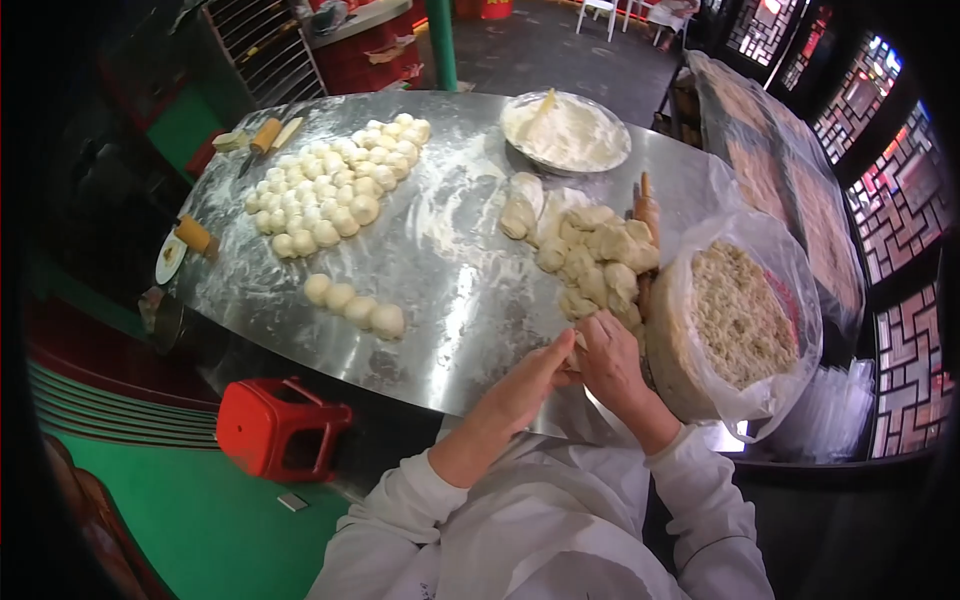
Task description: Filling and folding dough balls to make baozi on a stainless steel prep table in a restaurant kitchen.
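Observation:
My left hand (534, 381) and my right hand (609, 358) meet over the near edge of the steel table (420, 375). Between them a small piece of pale dough (576, 358) shows, mostly hidden by the fingers. Just beyond my hands lies a heap of dough pieces (592, 255). To their right stands a large container lined with a plastic bag (679, 352), holding a crumbly, pale brown filling (739, 315). A short row of round dough balls (358, 309) lies to the left, with a big group of floured balls (330, 187) behind it.
A metal bowl of flour (566, 131) stands at the far side. A wooden rolling pin (646, 210) lies beside the dough heap. More wooden-handled tools (266, 136) and a small white plate (171, 256) are at the left edge. A red plastic stool (274, 431) stands below the table.

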The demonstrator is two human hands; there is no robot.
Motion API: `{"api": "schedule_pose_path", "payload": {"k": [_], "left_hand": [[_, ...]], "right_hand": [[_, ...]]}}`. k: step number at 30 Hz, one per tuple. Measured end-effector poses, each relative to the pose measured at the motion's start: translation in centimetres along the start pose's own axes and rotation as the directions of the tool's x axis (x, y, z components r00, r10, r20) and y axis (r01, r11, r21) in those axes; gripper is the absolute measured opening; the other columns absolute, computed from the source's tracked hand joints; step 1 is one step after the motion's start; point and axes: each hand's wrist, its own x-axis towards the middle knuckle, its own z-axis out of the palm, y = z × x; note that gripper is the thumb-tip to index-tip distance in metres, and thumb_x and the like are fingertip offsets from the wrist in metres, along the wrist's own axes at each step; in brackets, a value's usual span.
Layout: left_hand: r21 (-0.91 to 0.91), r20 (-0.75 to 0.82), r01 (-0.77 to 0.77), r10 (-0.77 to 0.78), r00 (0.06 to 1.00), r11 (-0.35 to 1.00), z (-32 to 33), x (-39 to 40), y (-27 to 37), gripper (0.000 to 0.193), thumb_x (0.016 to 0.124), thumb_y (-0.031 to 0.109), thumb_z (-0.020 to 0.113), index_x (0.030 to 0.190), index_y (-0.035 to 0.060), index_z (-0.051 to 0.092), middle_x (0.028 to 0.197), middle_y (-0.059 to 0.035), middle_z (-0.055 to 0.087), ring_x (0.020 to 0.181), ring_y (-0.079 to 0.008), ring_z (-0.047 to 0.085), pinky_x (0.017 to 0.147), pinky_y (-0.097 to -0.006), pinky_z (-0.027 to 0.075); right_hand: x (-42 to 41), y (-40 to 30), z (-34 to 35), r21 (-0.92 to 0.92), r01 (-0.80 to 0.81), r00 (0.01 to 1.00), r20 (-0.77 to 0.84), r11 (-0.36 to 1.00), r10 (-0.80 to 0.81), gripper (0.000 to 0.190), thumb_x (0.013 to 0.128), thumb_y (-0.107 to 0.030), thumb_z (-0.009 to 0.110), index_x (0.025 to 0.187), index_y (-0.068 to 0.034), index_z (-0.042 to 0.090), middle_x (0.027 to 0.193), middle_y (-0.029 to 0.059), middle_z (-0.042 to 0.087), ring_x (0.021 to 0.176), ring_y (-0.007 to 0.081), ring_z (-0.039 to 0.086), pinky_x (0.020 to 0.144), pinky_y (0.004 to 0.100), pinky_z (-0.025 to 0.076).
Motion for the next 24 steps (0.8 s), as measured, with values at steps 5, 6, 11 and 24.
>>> {"api": "schedule_pose_path", "payload": {"k": [5, 6, 11, 24], "left_hand": [[0.133, -0.022, 0.12, -0.118, 0.993, 0.984, -1.8, 0.8, 1.0, 0.067, 0.105, 0.055, 0.027, 0.122, -0.0004, 0.059, 0.116, -0.0122, 0.066, 0.116, -0.0202, 0.059, 0.101, -0.0362, 0.044], [0.251, -0.051, 0.151, -0.143, 0.988, 0.956, -1.6, 0.8, 1.4, 0.067, 0.105, 0.055, 0.027, 0.117, -0.0011, 0.062, 0.113, -0.0139, 0.067, 0.114, -0.0209, 0.061, 0.101, -0.0361, 0.045], [0.246, -0.058, 0.132, -0.122, 0.991, 0.96, -2.4, -0.8, 2.9, 0.064, 0.105, 0.053, 0.031, 0.104, -0.0017, 0.065, 0.103, -0.0145, 0.069, 0.104, -0.021, 0.064, 0.099, -0.0349, 0.043], [0.177, -0.094, -0.337, 0.356, 0.93, 0.925, 1.9, -0.6, -1.0, 0.057, 0.098, 0.039, 0.062, 0.136, -0.0008, 0.05, 0.122, -0.0104, 0.06, 0.114, -0.014, 0.057, 0.096, -0.0284, 0.046]], "right_hand": [[1.3, -1.3, -0.5, 0.049, -0.086, 0.995, -0.045, 0.995, 0.089, 0.022, 0.087, -0.018, 0.065, 0.099, -0.002, 0.055, 0.092, 0.0193, 0.059, 0.087, 0.0396, 0.058, 0.072, 0.0469, 0.046], [1.4, -1.7, -1.1, 0.001, -0.002, 0.988, -0.154, 1.0, 0.002, 0.023, 0.089, -0.019, 0.064, 0.101, -0.001, 0.056, 0.093, 0.0197, 0.06, 0.088, 0.0391, 0.059, 0.072, 0.0465, 0.046], [0.3, -0.7, -2.9, 0.281, -0.323, 0.941, 0.193, 0.903, 0.277, 0.027, 0.092, -0.024, 0.065, 0.099, 0.001, 0.058, 0.099, 0.0205, 0.063, 0.09, 0.0371, 0.062, 0.072, 0.0425, 0.047], [2.5, -4.8, -0.2, 0.806, -0.242, 0.822, -0.126, 0.54, 0.555, 0.05, 0.106, -0.039, 0.037, 0.128, 0.0, 0.057, 0.13, 0.0129, 0.06, 0.104, 0.018, 0.059, 0.1, 0.0346, 0.042]]}}
